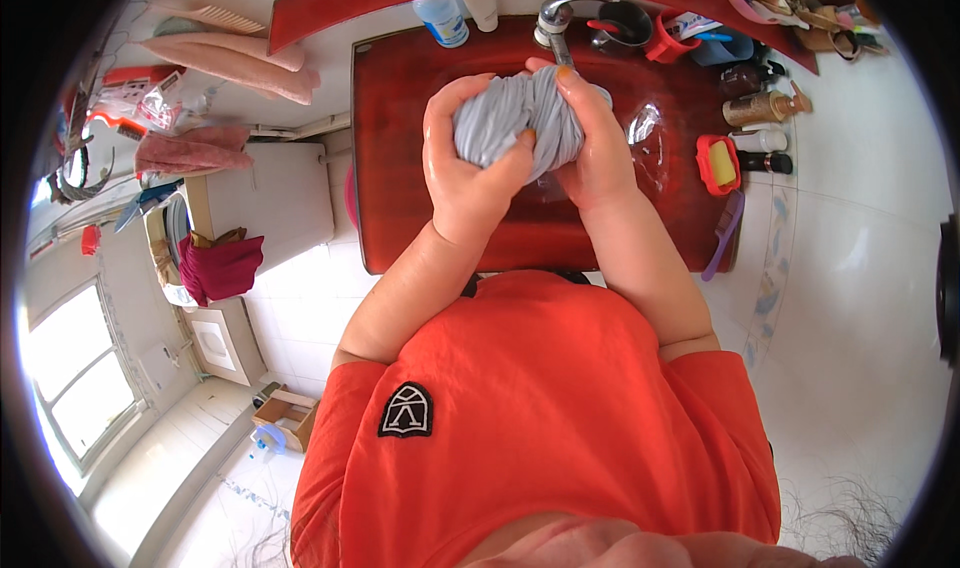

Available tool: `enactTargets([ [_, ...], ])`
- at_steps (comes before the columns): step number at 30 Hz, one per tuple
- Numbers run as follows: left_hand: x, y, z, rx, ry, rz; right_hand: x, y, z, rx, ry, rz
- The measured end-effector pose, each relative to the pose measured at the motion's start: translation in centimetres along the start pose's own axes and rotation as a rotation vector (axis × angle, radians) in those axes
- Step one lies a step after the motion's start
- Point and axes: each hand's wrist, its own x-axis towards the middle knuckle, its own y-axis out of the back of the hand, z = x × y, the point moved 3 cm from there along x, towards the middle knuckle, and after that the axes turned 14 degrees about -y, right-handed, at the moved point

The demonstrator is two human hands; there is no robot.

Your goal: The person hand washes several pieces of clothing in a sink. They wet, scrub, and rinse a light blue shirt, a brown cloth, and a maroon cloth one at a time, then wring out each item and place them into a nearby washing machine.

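Note:
A bunched-up, wet-looking grey cloth is gripped between my two hands above the red sink counter. Wrapped round its left side is my left hand, the thumb pressed across its front. My right hand closes on its right side, with the thumb over the top. Just behind the cloth stands the chrome faucet, its spout partly hidden by the bundle. Most of the basin lies hidden beneath my hands and the cloth.
On the right, a red soap dish holds yellow soap, near a purple comb and a pump bottle. Behind are a blue-and-white bottle and a dark cup. A red shelf overhangs the back. Pink towels hang left.

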Motion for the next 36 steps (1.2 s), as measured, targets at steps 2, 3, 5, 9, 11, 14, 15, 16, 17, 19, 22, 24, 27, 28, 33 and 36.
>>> enactTargets([
  [2,0.2,0.1,1.0,0.291,-0.339,-0.171,0.1,0.7,0.0,0.092,-0.124,-0.149],
  [3,0.0,-0.2,1.9,0.328,-0.466,-0.204,-0.1,0.8,-0.3,0.093,-0.164,-0.193],
  [5,0.3,-0.4,3.4,0.309,-0.641,-0.371,-0.7,1.2,-0.5,0.1,-0.218,-0.282],
  [9,0.2,-1.4,5.4,0.296,-0.92,-0.622,-2.0,1.3,-0.7,0.162,-0.361,-0.428],
  [11,0.0,-2.1,6.3,0.316,-1.042,-0.685,-2.3,0.5,-0.9,0.057,-0.41,-0.352],
  [14,-0.1,-3.3,7.5,0.35,-1.214,-0.656,-3.0,-1.7,-2.4,-0.006,-0.455,-0.32],
  [15,0.4,-4.2,7.8,0.352,-1.285,-0.572,-3.1,-2.4,-3.2,-0.043,-0.451,-0.306],
  [16,0.2,-4.5,7.9,0.362,-1.276,-0.6,-3.1,-2.5,-3.5,-0.092,-0.482,-0.311],
  [17,0.0,-4.7,8.2,0.369,-1.275,-0.627,-2.9,-2.6,-3.9,-0.144,-0.505,-0.317],
  [19,0.0,-5.2,8.6,0.353,-1.275,-0.673,-2.8,-2.5,-4.2,-0.203,-0.538,-0.302],
  [22,0.1,-5.7,8.9,0.333,-1.291,-0.787,-2.6,-2.4,-4.5,-0.236,-0.563,-0.378],
  [24,-0.1,-6.1,8.8,0.302,-1.292,-0.818,-2.8,-2.4,-4.6,-0.241,-0.562,-0.384],
  [27,-0.5,-6.6,8.9,0.302,-1.254,-0.938,-2.8,-2.2,-4.6,-0.322,-0.591,-0.322],
  [28,-0.6,-6.7,8.8,0.309,-1.234,-0.989,-2.8,-2.0,-4.6,-0.36,-0.605,-0.289],
  [33,-0.6,-7.5,8.0,0.332,-1.25,-1.003,-2.1,-1.8,-4.8,-0.46,-0.59,-0.279],
  [36,-0.5,-8.2,7.9,0.384,-1.242,-1.071,-1.9,-1.4,-5.0,-0.462,-0.6,-0.282],
])
